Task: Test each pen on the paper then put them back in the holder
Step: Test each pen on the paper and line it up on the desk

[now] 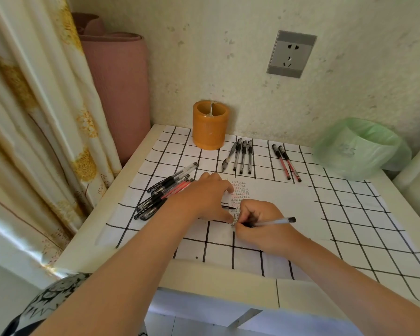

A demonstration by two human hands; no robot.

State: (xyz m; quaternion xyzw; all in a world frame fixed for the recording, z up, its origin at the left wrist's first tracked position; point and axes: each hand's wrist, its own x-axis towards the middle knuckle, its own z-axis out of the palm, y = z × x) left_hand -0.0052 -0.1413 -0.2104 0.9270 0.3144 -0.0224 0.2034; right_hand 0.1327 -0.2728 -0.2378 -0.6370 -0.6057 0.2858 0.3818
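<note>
On the gridded table (349, 214), the left hand (204, 197) presses flat on the paper (277, 202) while the right hand (260, 226) grips a pen (274, 222).

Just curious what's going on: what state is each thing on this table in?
Holder: upright, no pens sticking out.
Paper: flat, partly scribbled.
Pen: gripped by right hand, tip at the paper.
Left hand: pressing the paper.
Other pens: lying loose outside the holder.
Socket: nothing plugged in.

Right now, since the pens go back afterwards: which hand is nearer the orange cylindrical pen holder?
Left. The left hand rests on the white paper, straight before the orange cylindrical pen holder; the right hand, gripping a clear pen, writes nearer the person, rightward.
</note>
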